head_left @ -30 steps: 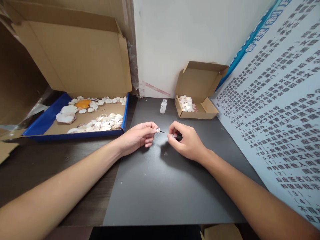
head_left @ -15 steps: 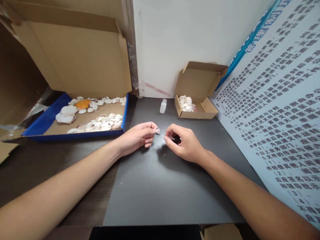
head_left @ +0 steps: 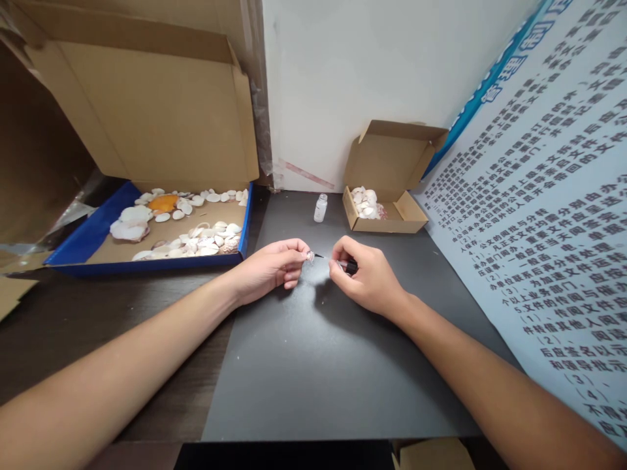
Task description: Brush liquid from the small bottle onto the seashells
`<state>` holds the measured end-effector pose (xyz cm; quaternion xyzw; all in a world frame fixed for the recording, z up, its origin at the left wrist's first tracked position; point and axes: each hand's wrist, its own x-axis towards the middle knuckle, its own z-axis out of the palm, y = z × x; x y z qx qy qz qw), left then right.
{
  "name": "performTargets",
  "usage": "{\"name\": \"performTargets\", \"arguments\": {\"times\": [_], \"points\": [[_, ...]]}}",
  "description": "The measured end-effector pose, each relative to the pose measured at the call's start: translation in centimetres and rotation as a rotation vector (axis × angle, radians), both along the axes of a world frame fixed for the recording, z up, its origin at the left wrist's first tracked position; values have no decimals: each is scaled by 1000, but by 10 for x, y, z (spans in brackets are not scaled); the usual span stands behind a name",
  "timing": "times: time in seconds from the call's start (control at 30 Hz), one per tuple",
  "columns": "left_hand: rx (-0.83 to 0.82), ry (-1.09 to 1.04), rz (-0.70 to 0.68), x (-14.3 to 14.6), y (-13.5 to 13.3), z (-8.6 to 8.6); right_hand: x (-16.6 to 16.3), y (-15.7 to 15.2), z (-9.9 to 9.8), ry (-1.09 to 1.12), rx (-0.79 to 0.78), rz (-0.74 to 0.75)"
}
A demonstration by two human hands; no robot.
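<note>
Between thumb and fingertips, my left hand (head_left: 272, 271) pinches a small ridged shell (head_left: 310, 256), mostly covered by the fingers. My right hand (head_left: 365, 277) is closed on a thin brush (head_left: 319, 256) with a dark tip and a black cap-like end (head_left: 351, 267) showing at the palm. The brush tip points left at the shell and lies close to it; whether they touch I cannot tell. Behind the hands, a small clear bottle (head_left: 320, 209) stands upright with its top off and pale contents inside.
A blue-edged cardboard box (head_left: 147, 266) with its lid up stands at the left, holding white shells (head_left: 210, 241) and an orange shell (head_left: 163, 203). A smaller open carton (head_left: 389, 226) with white shells (head_left: 365, 202) is at the back right. A printed sheet (head_left: 553, 215) lines the right side.
My right hand has drawn slightly right and up with the brush, so its tip sits higher, beside the shell. My left hand has barely moved, with the shell a little more visible.
</note>
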<state>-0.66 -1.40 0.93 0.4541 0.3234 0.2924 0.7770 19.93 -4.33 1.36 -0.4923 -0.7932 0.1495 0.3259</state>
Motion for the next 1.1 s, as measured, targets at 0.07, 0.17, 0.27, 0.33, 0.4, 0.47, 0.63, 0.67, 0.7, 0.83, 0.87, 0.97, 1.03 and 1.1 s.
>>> {"name": "performTargets", "arguments": {"times": [0.07, 0.17, 0.27, 0.33, 0.4, 0.47, 0.63, 0.67, 0.7, 0.83, 0.87, 0.97, 1.03, 1.1], "points": [[1, -2, 0, 1, 0, 0, 0, 0, 0, 16, 11, 7], [3, -6, -2, 1, 1, 0, 1, -1, 0, 45, 17, 77], [3, -2, -4, 0, 1, -1, 1, -2, -1, 41, 8, 111], [3, 0, -3, 0, 1, 0, 0, -2, -2, 22, -3, 104], [3, 2, 0, 0, 0, 0, 0, -1, -2, -11, -15, 73], [4, 6, 3, 0, 0, 0, 0, 0, -1, -44, -20, 21], [8, -1, -1, 0, 0, 0, 1, 0, 0, 8, 28, 4], [8, -3, -2, 0, 0, -1, 1, 0, 0, 24, 39, 27], [8, -5, -2, 0, 0, -1, 1, -1, 0, 35, 45, 49], [8, -1, -5, 1, 1, -1, 0, -2, -1, 36, 34, 107], [8, 0, -6, 0, 1, -1, 0, -2, -1, 32, 27, 111], [8, 3, -9, 0, 1, -2, 0, -1, -2, 16, 11, 119], [8, 5, -8, 0, 1, -2, 0, -1, -2, 6, 10, 117], [8, 7, -3, 0, 1, -1, 0, -1, -1, 0, 16, 112]]}}
